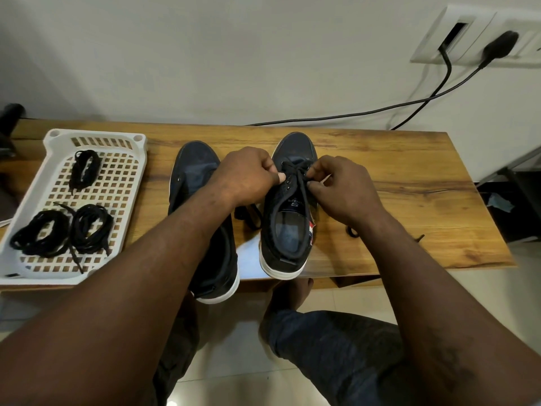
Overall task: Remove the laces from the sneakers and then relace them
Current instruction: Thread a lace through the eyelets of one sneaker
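Two dark blue sneakers with white soles stand toes away from me on a wooden table. The right sneaker carries a black lace crossed through its front eyelets. My left hand grips the sneaker's left eyelet flap, thumb pressed by the eyelets. My right hand pinches the lace over the right eyelets. Loose lace ends trail on the table on both sides of that shoe. The left sneaker shows no lace; my left forearm covers much of it.
A white perforated basket at the table's left holds three bundles of black laces. Two black cables run from a wall socket down behind the table. My knees are below the table's front edge.
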Demonstrator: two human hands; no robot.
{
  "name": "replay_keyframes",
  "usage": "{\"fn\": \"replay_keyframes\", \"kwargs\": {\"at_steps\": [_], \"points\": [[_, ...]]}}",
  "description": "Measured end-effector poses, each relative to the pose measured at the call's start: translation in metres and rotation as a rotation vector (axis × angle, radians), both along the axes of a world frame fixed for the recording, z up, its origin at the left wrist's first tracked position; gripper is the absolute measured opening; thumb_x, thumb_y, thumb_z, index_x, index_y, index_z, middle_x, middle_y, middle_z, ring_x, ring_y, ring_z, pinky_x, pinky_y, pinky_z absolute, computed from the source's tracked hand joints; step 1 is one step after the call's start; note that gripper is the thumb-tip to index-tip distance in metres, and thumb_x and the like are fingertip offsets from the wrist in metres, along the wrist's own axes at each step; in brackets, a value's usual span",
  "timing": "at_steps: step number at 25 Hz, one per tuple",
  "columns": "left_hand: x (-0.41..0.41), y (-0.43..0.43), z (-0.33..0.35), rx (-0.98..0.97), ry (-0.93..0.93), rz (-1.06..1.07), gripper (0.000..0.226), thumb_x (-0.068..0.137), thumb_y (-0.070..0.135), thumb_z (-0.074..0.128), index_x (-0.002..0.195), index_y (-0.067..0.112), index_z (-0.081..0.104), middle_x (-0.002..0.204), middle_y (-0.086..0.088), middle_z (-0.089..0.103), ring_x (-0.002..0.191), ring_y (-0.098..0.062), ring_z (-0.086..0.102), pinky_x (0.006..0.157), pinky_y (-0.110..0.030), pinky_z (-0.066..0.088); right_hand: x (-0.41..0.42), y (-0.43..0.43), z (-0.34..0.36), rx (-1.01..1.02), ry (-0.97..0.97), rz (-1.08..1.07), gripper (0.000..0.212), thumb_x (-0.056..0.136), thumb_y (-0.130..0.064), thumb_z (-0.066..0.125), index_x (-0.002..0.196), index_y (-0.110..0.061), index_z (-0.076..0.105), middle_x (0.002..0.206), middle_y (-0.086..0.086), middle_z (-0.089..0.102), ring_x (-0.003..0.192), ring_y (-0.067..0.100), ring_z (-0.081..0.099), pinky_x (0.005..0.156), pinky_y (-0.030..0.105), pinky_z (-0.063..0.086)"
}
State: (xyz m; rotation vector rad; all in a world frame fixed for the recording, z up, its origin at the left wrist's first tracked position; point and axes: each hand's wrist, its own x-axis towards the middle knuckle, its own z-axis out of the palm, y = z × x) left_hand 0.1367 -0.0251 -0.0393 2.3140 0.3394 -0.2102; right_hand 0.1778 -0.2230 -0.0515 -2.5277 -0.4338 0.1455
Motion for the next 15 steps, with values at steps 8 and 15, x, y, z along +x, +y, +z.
{"fn": "replay_keyframes", "kwargs": {"at_steps": [8, 15], "points": [[0.003, -0.007, 0.002, 0.203, 0.071, -0.120, 0.027, 0.107, 0.033, 0.055, 0.112, 0.006, 0.061, 0.107, -0.011, 0.066, 0.096, -0.028, 0.058, 0.078, -0.036, 0.042, 0.000, -0.006, 0.002, -0.107, 0.105, -0.156, 0.012, 0.089, -0.025, 0.073, 0.082, -0.022, 0.065, 0.082, -0.002, 0.071, 0.082, 0.019, 0.067, 0.075, 0.042, 0.059], [0.004, 0.002, 0.005, 0.124, -0.001, -0.050, 0.018, 0.103, 0.031, 0.061, 0.101, 0.014, 0.065, 0.099, -0.002, 0.074, 0.098, -0.023, 0.066, 0.083, -0.041, 0.053, -0.001, -0.008, 0.010, 0.122, 0.285, -0.157, 0.009, 0.090, -0.023, 0.072, 0.091, -0.015, 0.068, 0.089, 0.002, 0.073, 0.082, 0.020, 0.070, 0.073, 0.038, 0.057]]}}
